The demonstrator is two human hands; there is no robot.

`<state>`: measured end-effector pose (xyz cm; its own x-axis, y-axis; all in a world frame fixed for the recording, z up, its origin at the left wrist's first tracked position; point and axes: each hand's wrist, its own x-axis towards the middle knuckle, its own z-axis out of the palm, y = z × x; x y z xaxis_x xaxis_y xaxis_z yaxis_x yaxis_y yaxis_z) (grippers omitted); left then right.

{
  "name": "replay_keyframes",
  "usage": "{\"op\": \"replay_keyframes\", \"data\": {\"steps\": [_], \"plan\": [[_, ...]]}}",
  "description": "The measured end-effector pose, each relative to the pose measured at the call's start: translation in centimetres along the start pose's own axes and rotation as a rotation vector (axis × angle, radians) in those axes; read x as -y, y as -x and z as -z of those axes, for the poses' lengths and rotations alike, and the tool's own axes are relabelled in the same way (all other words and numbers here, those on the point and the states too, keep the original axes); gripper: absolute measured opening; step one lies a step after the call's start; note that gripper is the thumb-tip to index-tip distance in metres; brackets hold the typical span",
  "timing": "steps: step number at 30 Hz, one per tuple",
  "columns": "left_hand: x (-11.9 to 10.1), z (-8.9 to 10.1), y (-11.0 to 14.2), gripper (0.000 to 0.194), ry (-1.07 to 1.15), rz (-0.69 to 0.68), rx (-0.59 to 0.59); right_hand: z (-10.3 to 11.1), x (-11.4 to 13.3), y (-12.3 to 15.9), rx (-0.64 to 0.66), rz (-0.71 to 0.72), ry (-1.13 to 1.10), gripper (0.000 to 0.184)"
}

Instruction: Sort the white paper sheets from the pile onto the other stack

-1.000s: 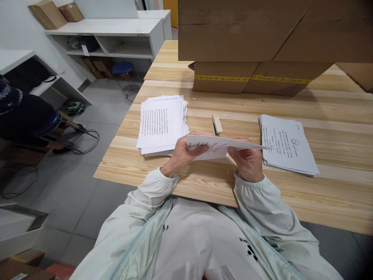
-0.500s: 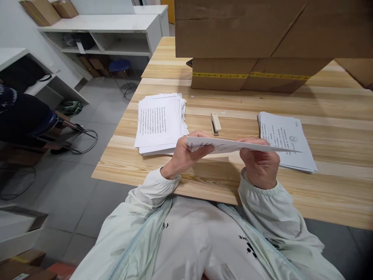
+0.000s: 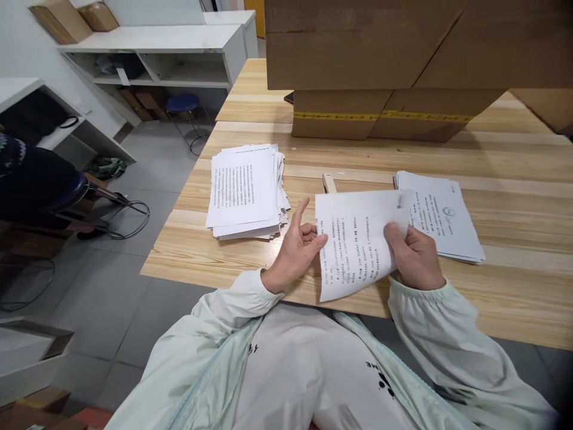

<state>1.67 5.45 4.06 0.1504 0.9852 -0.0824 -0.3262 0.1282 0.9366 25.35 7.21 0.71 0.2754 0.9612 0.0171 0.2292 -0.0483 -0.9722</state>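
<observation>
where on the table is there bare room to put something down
Widest bare patch: the table right of the right-hand paper stack. A bare strip also runs between that stack and the cardboard boxes. Crowded: the middle front, where printed paper in the right hand, beside the left hand, partly hides the stapler; the back, where the boxes stand.

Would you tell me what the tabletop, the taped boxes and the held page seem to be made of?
Tabletop: smooth wood or wood-look laminate, from its striped grain.
Taped boxes: matt cardboard, probably, given their dull brown faces.
Held page: matt white paper, as its bent lower edge suggests.
</observation>
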Motion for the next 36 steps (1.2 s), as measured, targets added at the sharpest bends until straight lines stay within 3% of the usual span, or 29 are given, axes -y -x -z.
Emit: {"op": "replay_keyframes", "data": {"steps": [2, 4, 6, 8, 16, 19, 23, 25, 27, 30, 33, 36], "plan": [[0.8, -0.2, 0.3, 0.082, 0.015, 0.136, 0.039, 0.8, -1.7, -0.8, 0.101, -0.170, -0.025, 0.046], [1.3, -0.3, 0.1, 0.062, 0.054, 0.264, 0.109, 1.2, -3.2, -1.6, 0.136, -0.270, -0.018, 0.048], [1.4, -0.5, -0.5, 0.039, 0.078, 0.370, 0.152, 1.4, -4.2, -2.3, 0.132, -0.280, 0.010, 0.047], [1.3, -0.6, -1.4, 0.027, 0.068, 0.444, 0.133, 1.3, -4.7, -3.1, 0.128, -0.232, 0.026, 0.044], [2.0, -0.2, -3.8, 0.039, -0.002, 0.444, -0.010, -0.3, -4.5, -5.0, 0.178, -0.155, 0.142, 0.047], [2.5, -0.1, -4.2, 0.041, -0.007, 0.439, -0.044, 1.2, -3.2, -5.6, 0.227, 0.030, 0.424, 0.042], [2.6, -0.2, -4.6, 0.039, -0.030, 0.449, -0.067, 4.2, 0.9, -7.2, 0.080, 0.340, 0.746, 0.017], [2.5, -0.3, -4.8, 0.039, -0.039, 0.461, -0.067, 4.0, 3.5, -8.3, 0.053, 0.467, 0.808, 0.014], [2.4, -0.4, -4.9, 0.039, -0.044, 0.463, -0.067, 1.7, 5.7, -9.6, 0.089, 0.617, 0.811, 0.022], [2.4, -0.6, -5.0, 0.038, -0.040, 0.454, -0.077, -4.7, 6.9, -11.8, 0.217, 0.743, 0.725, 0.031], [2.4, -0.7, -5.0, 0.037, -0.025, 0.451, -0.084, -11.3, 5.8, -13.7, 0.319, 0.742, 0.738, 0.033], [2.3, -0.7, -5.2, 0.037, -0.015, 0.464, -0.086, -15.0, 3.7, -14.5, 0.364, 0.684, 0.786, 0.038]]}}
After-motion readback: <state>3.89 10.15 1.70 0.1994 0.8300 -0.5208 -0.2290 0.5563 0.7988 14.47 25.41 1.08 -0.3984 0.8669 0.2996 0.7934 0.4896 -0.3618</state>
